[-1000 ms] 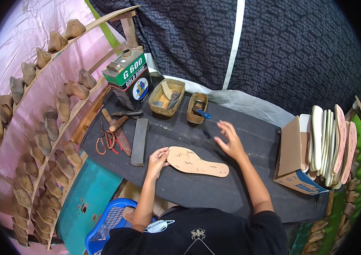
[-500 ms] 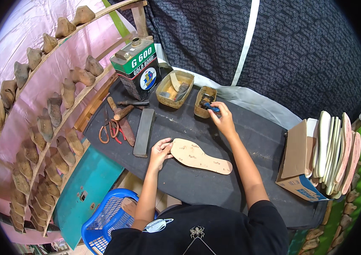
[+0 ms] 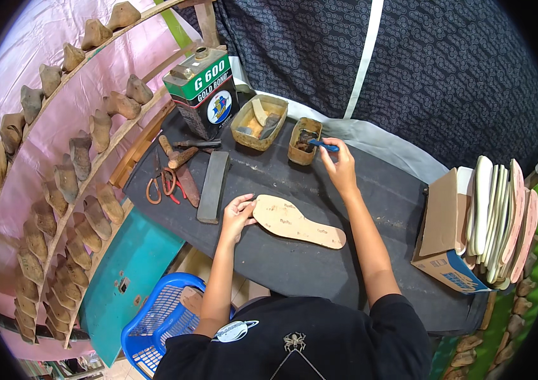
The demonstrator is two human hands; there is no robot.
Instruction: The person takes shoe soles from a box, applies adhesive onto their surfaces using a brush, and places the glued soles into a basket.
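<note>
My left hand (image 3: 239,217) grips the wide end of a tan insole (image 3: 297,223), with its fingers closed on the edge. The insole's narrow end points right over the dark table. Farther out, my right hand (image 3: 339,162) pinches the blue handle of a brush (image 3: 324,145). The brush's head is down inside a small, grimy tub (image 3: 300,152), among dark residue, so its bristles cannot be made out. A larger yellowish tub (image 3: 258,140) stands just left of it, with a pale curved piece and grey pieces inside.
Left on the dark table (image 3: 380,190) lie a grey block (image 3: 213,187), scissors (image 3: 153,188) and a hammer (image 3: 180,156). Behind them stands a green and black metal can (image 3: 203,95). At the right, a cardboard box (image 3: 441,221) holds several insoles. Wooden shoe lasts (image 3: 80,158) line racks at left.
My right hand has shifted slightly, and the brush handle now tilts out to the right of the small tub. The left hand still holds the insole in nearly the same place.
</note>
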